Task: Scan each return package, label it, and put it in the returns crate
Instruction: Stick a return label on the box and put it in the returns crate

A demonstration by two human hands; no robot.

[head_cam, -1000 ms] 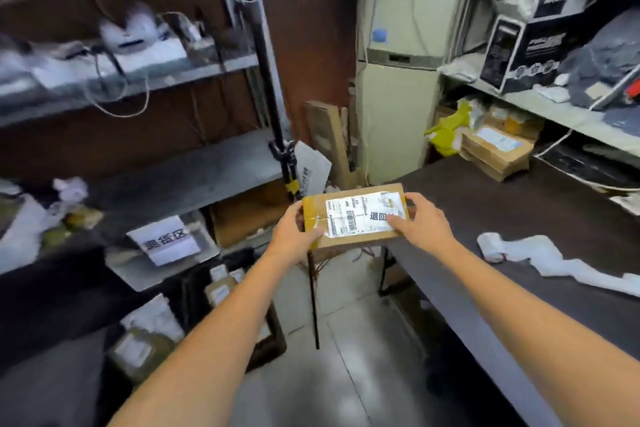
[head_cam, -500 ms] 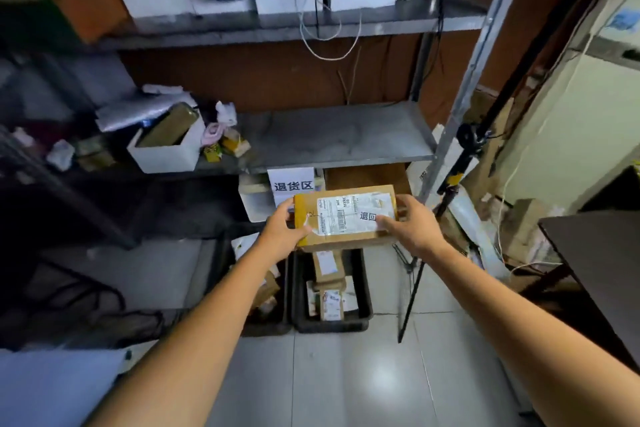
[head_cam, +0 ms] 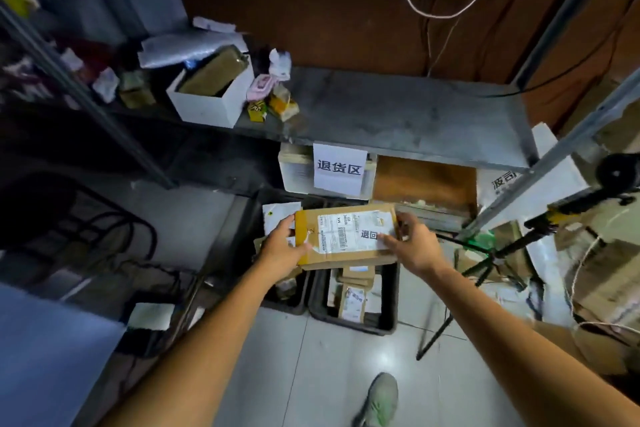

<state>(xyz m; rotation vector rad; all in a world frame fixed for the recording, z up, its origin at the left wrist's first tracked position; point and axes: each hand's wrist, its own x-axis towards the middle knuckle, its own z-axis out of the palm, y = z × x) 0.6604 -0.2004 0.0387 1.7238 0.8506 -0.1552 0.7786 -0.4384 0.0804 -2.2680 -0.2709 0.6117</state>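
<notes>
cardboard package (head_cam: pixel 346 234) gripped by left hand (head_cam: pixel 282 251); right hand (head_cam: pixel 414 246)

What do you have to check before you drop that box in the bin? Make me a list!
1. Both hands hold the package: the left hand and right hand grip its ends. Ok.
2. The return label is stuck on top. Ok.
3. The package is above the black crate on the floor. Ok.
4. Room in the crate: parcels lie inside, and the package hides part of it. Cannot tell.
5. The package has been scanned. Cannot tell.
</notes>
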